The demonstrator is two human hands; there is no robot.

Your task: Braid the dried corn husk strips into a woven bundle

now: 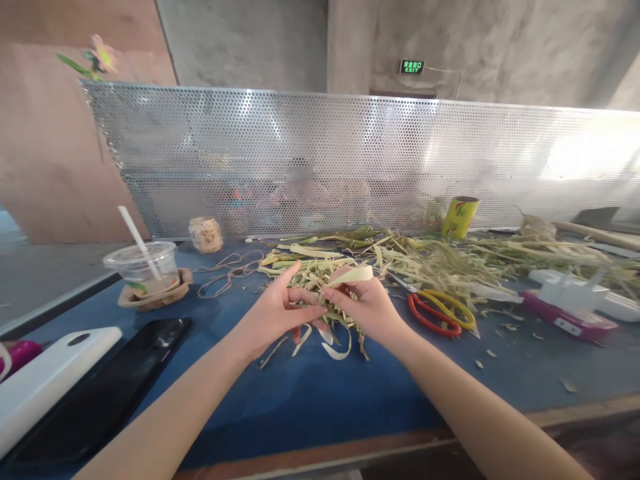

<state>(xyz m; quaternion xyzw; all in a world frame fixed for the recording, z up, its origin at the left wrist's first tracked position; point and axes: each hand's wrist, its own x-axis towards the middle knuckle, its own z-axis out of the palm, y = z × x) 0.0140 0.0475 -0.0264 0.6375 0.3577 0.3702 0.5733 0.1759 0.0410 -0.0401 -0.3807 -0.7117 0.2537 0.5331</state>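
"Well, what did the two hands have hold of at the blue-topped table (310, 413)?"

"The right hand (373, 303) pinched a pale strip (354, 275), thumb and forefinger closed, a length of it arching over the fingers. The left hand (280, 310) was partly open, its fingers curled and its thumb reaching in toward the right; how firmly it gripped could not be told."

"And where was the bundle of plant strips (316, 275)?"

"Between the hands, above the near part of the table and partly hidden by the fingers. Curled ends (337, 351) hung out below."

"What lay to the right?"

"Scissors (443, 331) with red and yellow handle loops sat near the right wrist, in front of a spread of loose green and straw-colored leaves (430, 257). A yellow tube (460, 219) stood behind it, and a purple-edged power strip (567, 320) lay farther right."

"On the left?"

"A lidded plastic cup (145, 267) with a white straw sat in a brown holder (156, 300). Loose cord (227, 273) trailed near a small wound roll (205, 235), while a black phone (105, 393) lay beside a white device (60, 377)."

"Behind it all?"

"A perforated metal screen (250, 147) ran across the table's rear, below a green exit sign (412, 67)."
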